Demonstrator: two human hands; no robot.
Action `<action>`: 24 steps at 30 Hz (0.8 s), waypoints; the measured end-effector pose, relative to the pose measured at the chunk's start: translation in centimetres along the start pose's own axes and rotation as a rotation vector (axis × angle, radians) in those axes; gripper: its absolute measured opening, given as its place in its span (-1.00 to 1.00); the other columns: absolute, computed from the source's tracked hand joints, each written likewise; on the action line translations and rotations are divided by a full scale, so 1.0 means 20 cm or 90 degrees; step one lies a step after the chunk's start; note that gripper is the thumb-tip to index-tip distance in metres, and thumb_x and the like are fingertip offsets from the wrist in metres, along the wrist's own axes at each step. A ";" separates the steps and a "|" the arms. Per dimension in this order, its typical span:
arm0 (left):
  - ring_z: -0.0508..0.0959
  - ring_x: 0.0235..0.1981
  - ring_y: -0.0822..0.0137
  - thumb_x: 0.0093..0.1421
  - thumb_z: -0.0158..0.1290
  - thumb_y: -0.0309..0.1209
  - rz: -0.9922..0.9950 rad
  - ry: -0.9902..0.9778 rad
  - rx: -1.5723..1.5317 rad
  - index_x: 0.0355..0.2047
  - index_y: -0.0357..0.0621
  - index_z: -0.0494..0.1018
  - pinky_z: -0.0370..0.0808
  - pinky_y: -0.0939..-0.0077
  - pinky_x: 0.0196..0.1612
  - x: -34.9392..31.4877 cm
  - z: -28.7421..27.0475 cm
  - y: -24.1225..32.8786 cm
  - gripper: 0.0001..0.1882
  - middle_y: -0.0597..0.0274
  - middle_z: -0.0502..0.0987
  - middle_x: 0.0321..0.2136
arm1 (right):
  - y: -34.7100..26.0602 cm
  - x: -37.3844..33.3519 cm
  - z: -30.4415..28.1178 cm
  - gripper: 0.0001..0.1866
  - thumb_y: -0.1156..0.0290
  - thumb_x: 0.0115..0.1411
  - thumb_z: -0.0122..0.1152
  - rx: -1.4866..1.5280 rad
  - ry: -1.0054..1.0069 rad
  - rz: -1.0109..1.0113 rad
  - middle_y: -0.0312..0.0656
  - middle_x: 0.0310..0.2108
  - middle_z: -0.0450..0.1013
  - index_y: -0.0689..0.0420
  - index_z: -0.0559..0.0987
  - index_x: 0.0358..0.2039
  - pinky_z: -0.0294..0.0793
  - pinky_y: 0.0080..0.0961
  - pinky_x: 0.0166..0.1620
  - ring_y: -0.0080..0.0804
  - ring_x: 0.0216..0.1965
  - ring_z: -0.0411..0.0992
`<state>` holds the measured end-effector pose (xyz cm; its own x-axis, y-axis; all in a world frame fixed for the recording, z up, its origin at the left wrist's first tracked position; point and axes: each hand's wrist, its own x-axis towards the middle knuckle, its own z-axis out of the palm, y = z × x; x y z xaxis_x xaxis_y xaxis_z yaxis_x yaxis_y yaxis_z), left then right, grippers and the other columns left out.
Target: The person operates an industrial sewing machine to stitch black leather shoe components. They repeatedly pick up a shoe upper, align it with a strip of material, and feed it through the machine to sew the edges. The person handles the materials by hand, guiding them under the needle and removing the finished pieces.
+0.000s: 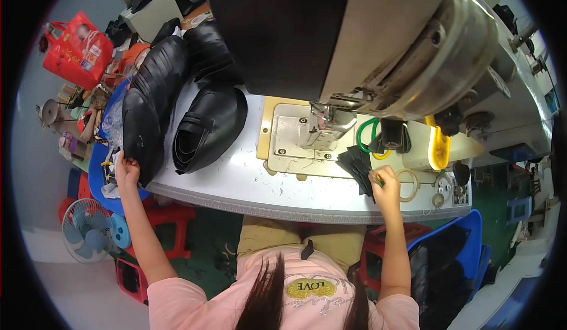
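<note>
Black leather pieces (155,88), stacked at left of surface (236,182), meet curled fingers of left hand (127,171); grip unclear. Right hand (387,188) closed around small green item (379,180), mostly hidden, just beside black strips (355,163). Farther out: sewing machine (407,58), far right; red bag (77,49), far left.

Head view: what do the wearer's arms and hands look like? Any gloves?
The left sleeve and right sleeve are short and pale pink; both forearms are bare. The left hand and right hand are gloveless, with no watch visible.
</note>
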<state>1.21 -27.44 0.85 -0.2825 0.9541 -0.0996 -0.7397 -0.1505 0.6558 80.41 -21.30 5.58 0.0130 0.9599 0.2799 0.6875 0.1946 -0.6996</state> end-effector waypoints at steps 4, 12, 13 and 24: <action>0.41 -0.08 0.17 0.16 -0.05 -0.40 0.192 0.248 -0.012 -0.09 -0.28 0.30 0.34 0.30 0.01 -0.25 0.72 -0.25 -0.68 0.05 0.41 -0.12 | 0.02 0.05 0.05 -0.88 0.58 -0.10 0.20 0.037 0.003 0.033 -0.11 -0.48 0.38 0.24 0.45 -0.50 0.35 -0.46 -0.35 -0.21 -0.44 0.41; 0.28 0.07 0.12 0.20 -0.09 -0.22 0.323 0.085 -0.079 0.03 -0.29 0.22 0.19 0.11 0.14 -0.79 1.36 -0.56 -0.52 0.02 0.28 0.04 | 0.00 0.07 -0.01 -0.87 0.63 -0.15 0.21 0.019 -0.058 0.013 -0.10 -0.56 0.35 0.28 0.41 -0.58 0.30 -0.50 -0.40 -0.25 -0.51 0.35; 0.31 0.04 0.12 0.20 -0.10 -0.18 0.320 0.144 -0.059 0.01 -0.28 0.23 0.25 0.12 0.10 -0.78 1.45 -0.64 -0.52 0.03 0.30 0.02 | -0.06 0.07 -0.02 -0.87 0.65 -0.15 0.20 0.064 0.016 -0.048 -0.12 -0.60 0.31 0.29 0.39 -0.62 0.25 -0.53 -0.46 -0.28 -0.58 0.28; 0.44 -0.29 0.53 0.26 -0.17 -0.34 -0.078 -0.079 0.258 -0.17 -0.34 0.36 0.39 0.64 -0.22 -0.79 1.95 -1.54 -0.71 0.26 0.48 -0.30 | -0.76 -0.17 0.04 -0.92 0.58 0.06 0.07 0.498 -0.244 0.093 -0.36 -0.73 0.38 0.25 0.51 -0.55 0.21 -0.77 -0.65 -0.74 -0.73 0.24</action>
<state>52.22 -27.76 11.50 -0.1135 0.9862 -0.1209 -0.4566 0.0563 0.8879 69.42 -27.40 14.68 -0.2789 0.9603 0.0106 0.0015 0.0115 -0.9999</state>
